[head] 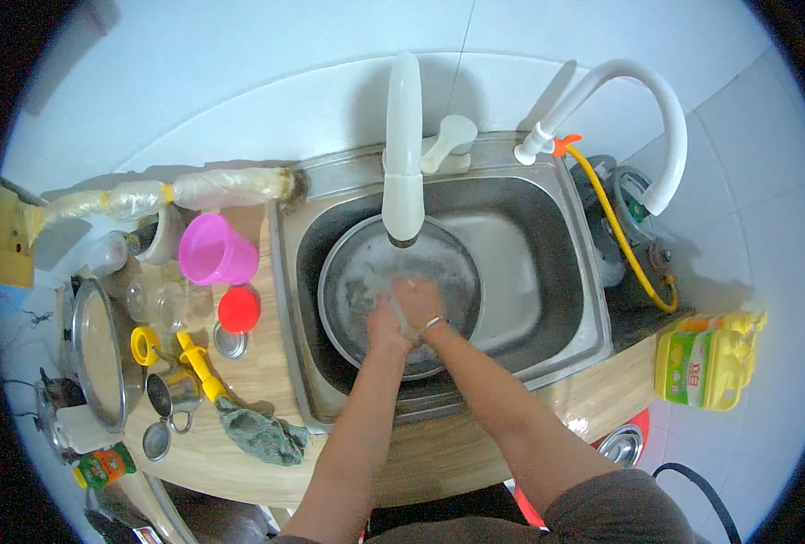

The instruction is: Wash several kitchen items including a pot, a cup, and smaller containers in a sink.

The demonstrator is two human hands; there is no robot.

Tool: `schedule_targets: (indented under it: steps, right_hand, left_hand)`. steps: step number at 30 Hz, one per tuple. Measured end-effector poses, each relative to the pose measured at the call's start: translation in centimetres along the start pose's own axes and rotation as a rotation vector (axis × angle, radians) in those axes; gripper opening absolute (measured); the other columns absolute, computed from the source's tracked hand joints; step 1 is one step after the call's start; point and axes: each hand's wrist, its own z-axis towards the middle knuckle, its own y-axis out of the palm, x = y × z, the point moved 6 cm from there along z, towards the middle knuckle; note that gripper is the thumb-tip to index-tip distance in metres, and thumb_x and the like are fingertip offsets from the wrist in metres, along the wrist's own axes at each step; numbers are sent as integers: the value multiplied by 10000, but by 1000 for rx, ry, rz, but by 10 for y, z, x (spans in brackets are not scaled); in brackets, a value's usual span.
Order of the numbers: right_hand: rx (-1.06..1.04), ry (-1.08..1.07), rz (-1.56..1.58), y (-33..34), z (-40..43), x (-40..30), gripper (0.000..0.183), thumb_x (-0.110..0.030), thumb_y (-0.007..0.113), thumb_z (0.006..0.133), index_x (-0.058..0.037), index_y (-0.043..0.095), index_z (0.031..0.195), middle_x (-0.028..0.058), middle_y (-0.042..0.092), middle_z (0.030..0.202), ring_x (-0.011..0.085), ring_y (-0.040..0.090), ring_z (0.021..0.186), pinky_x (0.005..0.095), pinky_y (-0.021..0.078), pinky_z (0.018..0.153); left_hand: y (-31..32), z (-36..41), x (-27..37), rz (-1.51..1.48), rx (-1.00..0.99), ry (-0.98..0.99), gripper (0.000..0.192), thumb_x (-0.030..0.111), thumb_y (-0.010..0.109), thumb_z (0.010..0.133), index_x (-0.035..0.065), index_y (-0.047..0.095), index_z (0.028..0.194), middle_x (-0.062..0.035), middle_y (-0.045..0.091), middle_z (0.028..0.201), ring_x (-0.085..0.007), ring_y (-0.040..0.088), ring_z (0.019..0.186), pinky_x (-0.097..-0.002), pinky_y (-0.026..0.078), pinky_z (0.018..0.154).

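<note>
Below the white tap (402,156), both hands are close together over a large round metal pan (338,326) in the sink basin. My left hand (385,325) is beside my right hand (419,304), which has a silver bangle (433,322) at its wrist. A pale blurred streak, perhaps running water, crosses the fingers. Whether either hand grips anything is hidden by the blur and the hands' own backs. The pan's inside looks grey and hazy, with darker patches around the fingers.
A stainless steel sink (596,319) surrounds the pan. Left on the wooden counter (266,381) are a pink plastic cup (215,251), red lid (239,309), steel mug (171,391), yellow-handled tool (198,360) and green cloth (263,432). Yellow jugs (705,364) stand right, near a yellow hose (613,231).
</note>
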Motion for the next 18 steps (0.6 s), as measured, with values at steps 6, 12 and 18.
schedule_targets:
  steps: [6, 12, 18]
  right_hand:
    - [110, -199, -260, 38, -10, -9, 204, -214, 438, 754, -64, 550, 833, 175, 533, 946, 299, 491, 882, 368, 390, 733]
    - [227, -95, 731, 37, -43, -29, 279, -277, 422, 790, -63, 512, 945, 155, 529, 943, 272, 505, 813, 368, 378, 713]
    - [338, -224, -432, 1, -20, -14, 397, -340, 443, 793, -37, 436, 1050, 167, 528, 976, 213, 523, 874, 330, 403, 730]
  left_hand:
    - [-16, 15, 5, 66, -213, 51, 262, 263, 363, 833, 42, 473, 918, -99, 517, 896, -241, 508, 828, -382, 431, 686]
    - [-42, 22, 10, -173, -207, -37, 217, 238, 354, 841, 78, 473, 926, -81, 513, 896, -215, 500, 847, -363, 421, 739]
    - [9, -32, -1, -99, -416, 68, 392, 389, 424, 813, 82, 433, 1056, -64, 487, 1037, -216, 465, 951, -353, 373, 831]
